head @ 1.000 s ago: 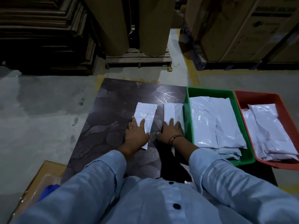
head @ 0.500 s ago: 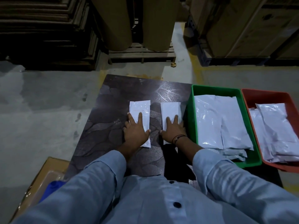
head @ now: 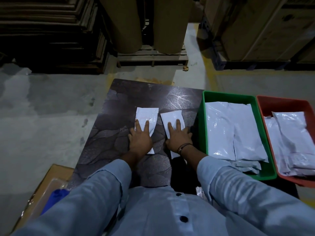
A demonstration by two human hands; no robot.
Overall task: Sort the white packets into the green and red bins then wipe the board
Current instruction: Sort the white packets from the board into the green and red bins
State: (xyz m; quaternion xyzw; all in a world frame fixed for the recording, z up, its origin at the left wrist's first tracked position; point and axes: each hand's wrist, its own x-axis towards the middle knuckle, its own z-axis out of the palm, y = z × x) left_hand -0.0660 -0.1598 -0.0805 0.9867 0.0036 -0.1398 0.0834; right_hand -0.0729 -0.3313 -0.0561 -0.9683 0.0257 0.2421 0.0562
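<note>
Two white packets lie side by side on the dark patterned board [head: 109, 126]. My left hand [head: 140, 140] presses flat on the left packet [head: 147, 114], fingers straight. My right hand [head: 178, 137] presses flat on the right packet [head: 171, 116], fingers spread; a dark band is on that wrist. To the right stands the green bin [head: 201, 123] with several white packets stacked in it. Beyond it the red bin [head: 281, 103] holds more white packets.
A cardboard box [head: 54, 174] with a blue object [head: 54, 200] sits at the lower left beside the board. Brown paper rolls on a wooden pallet [head: 151, 56] stand ahead, dark stacked sheets at far left, cartons at far right. Grey concrete floor lies to the left.
Both hands slid the packets a little; the left packet has straightened and the right packet now lies slightly angled, a little away from the green bin. The camera view shifted slightly.
</note>
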